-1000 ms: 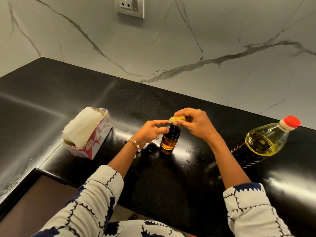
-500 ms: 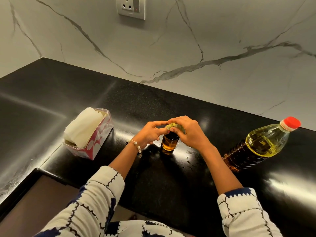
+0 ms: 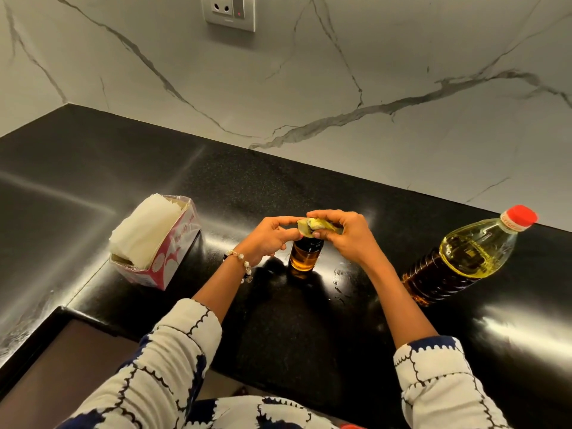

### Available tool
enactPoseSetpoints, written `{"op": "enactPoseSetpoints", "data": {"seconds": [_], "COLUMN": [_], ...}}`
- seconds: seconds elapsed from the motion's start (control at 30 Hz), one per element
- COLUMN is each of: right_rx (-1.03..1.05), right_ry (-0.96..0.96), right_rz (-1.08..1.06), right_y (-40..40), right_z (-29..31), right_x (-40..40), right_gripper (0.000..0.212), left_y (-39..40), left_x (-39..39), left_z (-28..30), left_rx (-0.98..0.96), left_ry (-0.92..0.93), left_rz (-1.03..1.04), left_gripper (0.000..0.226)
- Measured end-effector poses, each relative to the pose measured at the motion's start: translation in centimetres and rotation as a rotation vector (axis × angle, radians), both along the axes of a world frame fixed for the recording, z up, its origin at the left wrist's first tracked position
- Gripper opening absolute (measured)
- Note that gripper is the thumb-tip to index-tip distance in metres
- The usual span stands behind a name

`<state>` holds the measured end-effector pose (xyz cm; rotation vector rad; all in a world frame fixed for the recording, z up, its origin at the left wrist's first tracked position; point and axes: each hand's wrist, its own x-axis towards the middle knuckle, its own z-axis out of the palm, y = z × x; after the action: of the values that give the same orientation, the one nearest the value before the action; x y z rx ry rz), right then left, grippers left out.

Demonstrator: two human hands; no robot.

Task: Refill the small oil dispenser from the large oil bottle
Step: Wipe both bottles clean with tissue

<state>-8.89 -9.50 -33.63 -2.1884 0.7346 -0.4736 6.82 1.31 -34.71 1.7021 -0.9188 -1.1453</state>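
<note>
The small oil dispenser (image 3: pixel 305 255), a dark glass bottle holding amber oil in its lower part, stands upright at the middle of the black counter (image 3: pixel 278 335). Both hands meet at its top. My left hand (image 3: pixel 272 236) pinches the neck from the left. My right hand (image 3: pixel 349 239) grips a crumpled yellowish wad (image 3: pixel 315 226) pressed over the dispenser's mouth, which is hidden. The large oil bottle (image 3: pixel 464 255), clear plastic with yellow oil and a red cap (image 3: pixel 521 216) on it, stands to the right, apart from both hands.
An open pink and white tissue box (image 3: pixel 154 243) sits to the left of the dispenser. Small wet drops (image 3: pixel 339 280) lie on the counter just right of it. A marble wall with a socket (image 3: pixel 229 10) closes off the back. The counter's front edge drops away near my sleeves.
My right hand has come down from above the dispenser onto its top, and the yellow wad now sits crumpled around the mouth. My left hand stayed at the neck.
</note>
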Motion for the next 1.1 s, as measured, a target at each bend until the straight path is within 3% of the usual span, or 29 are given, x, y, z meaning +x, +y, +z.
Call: {"op": "enactPoseSetpoints", "data": {"seconds": [0.13,0.23,0.37,0.43,0.53,0.67,1.1], "right_rx": [-0.093,-0.219,-0.192,0.021,0.484,0.722,0.532], "right_ry": [0.005,-0.033,-0.072,-0.127,-0.361,-0.458,-0.437], "right_rz": [-0.048,-0.097,-0.110,-0.162,-0.281,-0.355,-0.251], "right_y": [0.6,1.6,2.2,1.9,0.7,-0.4,1.7], "right_z": [0.3,-0.1,-0.2,-0.1,-0.2,-0.3,-1.0], "right_x": [1.0,1.8,2.2,2.3,2.1,1.1,-0.1], "right_gripper": [0.034,0.028,0.022,0.022,0.022,0.018,0.020], "left_y": [-0.1,0.2,1.1,1.4,1.5,1.3,0.9], "left_x": [0.1,0.1,0.5,0.2,-0.7,-2.6,-4.3], "left_z": [0.0,-0.5,-1.8,-2.1,-2.3,-2.4,-2.4], "left_rx": [0.005,-0.028,-0.049,-0.059,-0.103,-0.159,-0.188], "left_ry": [-0.005,-0.016,-0.055,-0.053,-0.024,-0.043,-0.073], "left_rz": [-0.012,0.092,0.187,0.214,0.262,0.326,0.412], "left_gripper": [0.016,0.009,0.011,0.018,0.019,0.035,0.026]}}
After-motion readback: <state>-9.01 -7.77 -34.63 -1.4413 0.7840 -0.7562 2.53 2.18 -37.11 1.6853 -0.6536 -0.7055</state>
